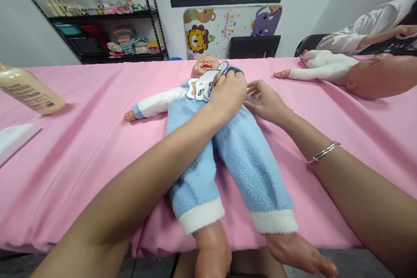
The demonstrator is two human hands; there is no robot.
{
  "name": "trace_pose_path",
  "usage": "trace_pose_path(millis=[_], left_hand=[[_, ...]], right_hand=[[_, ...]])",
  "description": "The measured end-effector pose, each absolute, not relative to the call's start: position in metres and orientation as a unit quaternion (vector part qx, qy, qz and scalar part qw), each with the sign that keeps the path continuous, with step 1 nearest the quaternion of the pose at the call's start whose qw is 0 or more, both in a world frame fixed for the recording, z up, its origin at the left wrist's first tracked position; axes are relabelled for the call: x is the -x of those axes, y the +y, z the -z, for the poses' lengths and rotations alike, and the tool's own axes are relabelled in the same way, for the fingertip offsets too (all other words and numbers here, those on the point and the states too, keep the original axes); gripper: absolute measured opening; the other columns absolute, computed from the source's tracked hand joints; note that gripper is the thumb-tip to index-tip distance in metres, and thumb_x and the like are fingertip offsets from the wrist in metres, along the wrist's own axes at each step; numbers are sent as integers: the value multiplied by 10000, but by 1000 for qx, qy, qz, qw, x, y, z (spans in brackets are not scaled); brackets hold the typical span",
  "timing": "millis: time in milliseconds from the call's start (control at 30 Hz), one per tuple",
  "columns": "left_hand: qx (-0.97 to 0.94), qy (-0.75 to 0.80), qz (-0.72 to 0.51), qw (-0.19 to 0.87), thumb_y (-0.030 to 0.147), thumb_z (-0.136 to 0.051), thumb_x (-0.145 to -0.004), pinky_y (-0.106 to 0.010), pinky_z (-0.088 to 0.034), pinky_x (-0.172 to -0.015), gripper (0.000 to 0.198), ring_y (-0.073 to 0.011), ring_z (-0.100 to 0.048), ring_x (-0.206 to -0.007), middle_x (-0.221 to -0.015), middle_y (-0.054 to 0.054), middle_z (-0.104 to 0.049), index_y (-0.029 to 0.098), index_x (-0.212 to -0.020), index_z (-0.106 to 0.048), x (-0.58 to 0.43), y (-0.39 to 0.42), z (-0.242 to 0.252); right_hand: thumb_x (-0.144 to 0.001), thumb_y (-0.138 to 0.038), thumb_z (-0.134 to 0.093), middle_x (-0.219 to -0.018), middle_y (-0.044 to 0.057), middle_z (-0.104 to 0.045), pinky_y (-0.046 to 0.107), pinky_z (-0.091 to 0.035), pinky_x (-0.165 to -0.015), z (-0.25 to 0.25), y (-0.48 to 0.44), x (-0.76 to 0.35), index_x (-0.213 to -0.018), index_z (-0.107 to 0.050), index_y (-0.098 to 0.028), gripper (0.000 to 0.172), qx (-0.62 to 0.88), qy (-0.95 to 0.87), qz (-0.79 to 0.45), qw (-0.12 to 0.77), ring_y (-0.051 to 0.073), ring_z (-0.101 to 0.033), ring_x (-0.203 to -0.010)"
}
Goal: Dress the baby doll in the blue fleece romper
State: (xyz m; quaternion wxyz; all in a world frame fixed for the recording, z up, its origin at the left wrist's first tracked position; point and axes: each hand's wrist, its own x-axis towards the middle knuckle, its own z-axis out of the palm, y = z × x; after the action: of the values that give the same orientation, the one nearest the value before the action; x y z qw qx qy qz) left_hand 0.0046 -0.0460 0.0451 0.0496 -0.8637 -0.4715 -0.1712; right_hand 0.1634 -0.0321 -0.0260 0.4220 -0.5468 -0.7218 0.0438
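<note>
A baby doll (pixel 206 66) lies on its back, its feet toward me, in fleecy light-blue overalls (pixel 254 160) with white cuffs and a white animal-face bib (pixel 200 89). My left hand (pixel 230 91) reaches across the chest, its fingers closed on the blue-edged cloth near the doll's shoulder. Beside the doll's side, close to my left fingertips, is my right hand (pixel 265 102), fingers curved and a gap between thumb and fingers. One white sleeve (pixel 159 102) stretches out to the left; the doll's other arm is hidden behind my hands.
A pink sheet (pixel 97 139) covers the table. At left lie a cream bottle (pixel 29 89) and a white flat object (pixel 16 139). Another doll (pixel 374 76) in white lies at right, near a person in a white sleeve (pixel 368 26). A shelf (pixel 104 15) stands behind.
</note>
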Motion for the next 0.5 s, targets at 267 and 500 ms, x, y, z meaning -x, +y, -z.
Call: trace_pose_path(millis=[267, 500], left_hand=[[828, -513, 201, 110, 191, -502, -937, -307, -470, -884, 311, -242, -605, -1061, -1179, -139, -636, 143, -1238, -559, 2, -44, -43], [836, -497, 208, 108, 245, -552, -919, -296, -468, -849, 425, -255, -623, -1040, -1117, -160, -670, 91, -1311, -500, 6, -37, -37]], right_hand=[[-653, -625, -708, -794, 98, -638, 440, -457, -706, 22, -32, -216, -907, -612, -191, 512, 760, -634, -56, 129, 330, -605, -778], [-613, -183, -821, -1302, 168, -496, 609, -342, -964, 17, -40, -210, -1072, -608, -245, 510, 689, -605, 152, 369, 443, -378, -1222]])
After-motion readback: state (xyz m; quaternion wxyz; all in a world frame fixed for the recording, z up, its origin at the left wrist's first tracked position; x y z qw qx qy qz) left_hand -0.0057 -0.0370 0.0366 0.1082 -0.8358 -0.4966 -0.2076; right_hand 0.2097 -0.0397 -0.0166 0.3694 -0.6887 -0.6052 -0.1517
